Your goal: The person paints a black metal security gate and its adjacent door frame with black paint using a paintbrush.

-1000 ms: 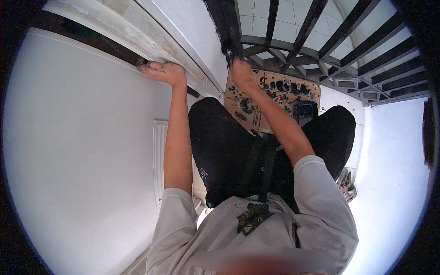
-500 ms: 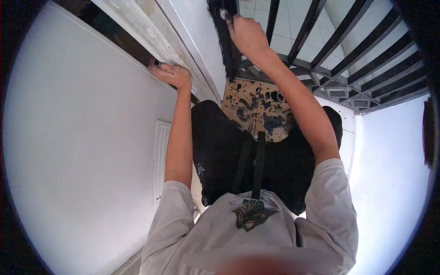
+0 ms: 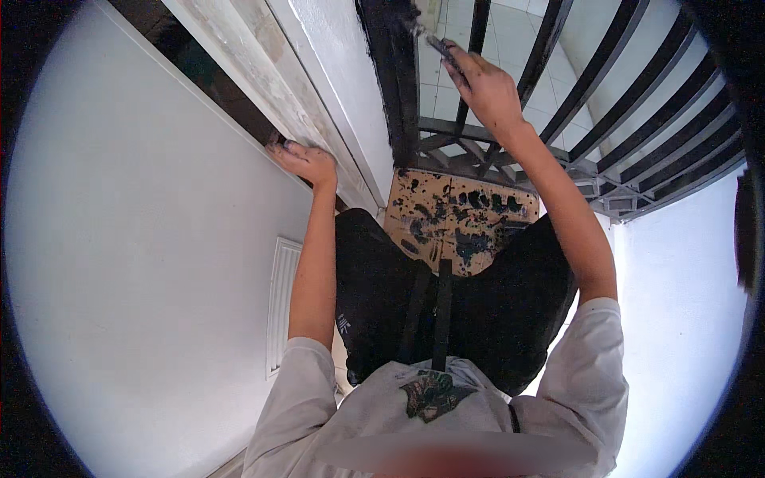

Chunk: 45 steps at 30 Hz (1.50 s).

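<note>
My right hand (image 3: 492, 94) is closed round the dark handle of a paintbrush (image 3: 436, 44). The brush's dark bristle end points up and to the left, at the black-painted post (image 3: 394, 84) of a metal gate (image 3: 550, 48). Over on the left, my left hand (image 3: 307, 162) rests between the edge of a white door (image 3: 151, 207) and the pale door frame (image 3: 267, 76). Its fingers are stretched out toward the door edge, smudged dark, with no tool visible in them.
Below the gate lies a brown cardboard-like sheet (image 3: 418, 187) spattered with black paint, between my knees. A narrow white wall strip (image 3: 335, 72) borders the post. A louvred vent (image 3: 283, 307) sits low on the door. At right stands a pale wall (image 3: 677, 303).
My right hand has moved right and slightly down, away from the post, so more of the brush shows. My left hand appears a little lower, as the whole view has shifted.
</note>
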{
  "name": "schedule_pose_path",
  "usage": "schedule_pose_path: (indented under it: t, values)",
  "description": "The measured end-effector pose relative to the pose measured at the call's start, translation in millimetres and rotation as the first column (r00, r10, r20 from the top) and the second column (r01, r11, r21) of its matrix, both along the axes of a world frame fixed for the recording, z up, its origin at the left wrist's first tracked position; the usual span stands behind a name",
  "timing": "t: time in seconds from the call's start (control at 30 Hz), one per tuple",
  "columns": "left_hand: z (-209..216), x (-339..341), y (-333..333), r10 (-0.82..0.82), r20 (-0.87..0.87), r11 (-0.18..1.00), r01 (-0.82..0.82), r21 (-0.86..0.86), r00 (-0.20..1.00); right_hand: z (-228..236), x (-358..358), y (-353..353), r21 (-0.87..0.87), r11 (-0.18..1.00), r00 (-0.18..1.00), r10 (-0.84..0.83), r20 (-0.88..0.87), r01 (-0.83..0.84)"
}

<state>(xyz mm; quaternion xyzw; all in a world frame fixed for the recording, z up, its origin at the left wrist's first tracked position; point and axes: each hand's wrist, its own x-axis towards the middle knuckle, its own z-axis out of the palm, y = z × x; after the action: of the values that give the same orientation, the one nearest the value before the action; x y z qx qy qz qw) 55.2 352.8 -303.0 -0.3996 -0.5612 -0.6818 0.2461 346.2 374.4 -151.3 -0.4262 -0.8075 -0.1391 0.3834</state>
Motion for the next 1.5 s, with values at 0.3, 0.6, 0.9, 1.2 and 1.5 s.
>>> schedule_pose_path:
  t: [0.3, 0.6, 0.9, 1.2, 1.5]
  values:
    - [3.6, 2.0, -2.4, 0.019, 0.07, 0.999, -0.017, -0.03, 0.997, 53.2, 16.9, -9.6, -0.032, 0.999, 0.996, 0.019, -0.083, -0.022]
    - [9.0, 4.7, -4.1, 0.003, 0.084, 1.0, -0.001, -0.023, 0.996, 32.8, 2.6, -5.8, -0.025, 0.994, 0.934, -0.091, 0.344, 0.106]
    - [13.3, 6.4, -5.9, -0.059, 0.1, 0.998, 0.057, 0.025, 0.993, -73.6, -22.6, 10.2, -0.107, 0.992, 0.851, 0.001, 0.525, 0.065]
    - [9.7, 3.9, -3.7, 0.042, 0.051, 0.999, -0.041, -0.031, 0.998, -141.0, -19.4, 0.7, -0.368, 0.903, 0.701, 0.114, 0.704, 0.223]
    - [9.9, 9.2, -5.8, 0.006, 0.145, 1.0, -0.003, -0.023, 0.989, -30.7, -17.0, 10.6, 0.136, 0.985, 0.99, -0.117, 0.078, 0.106]
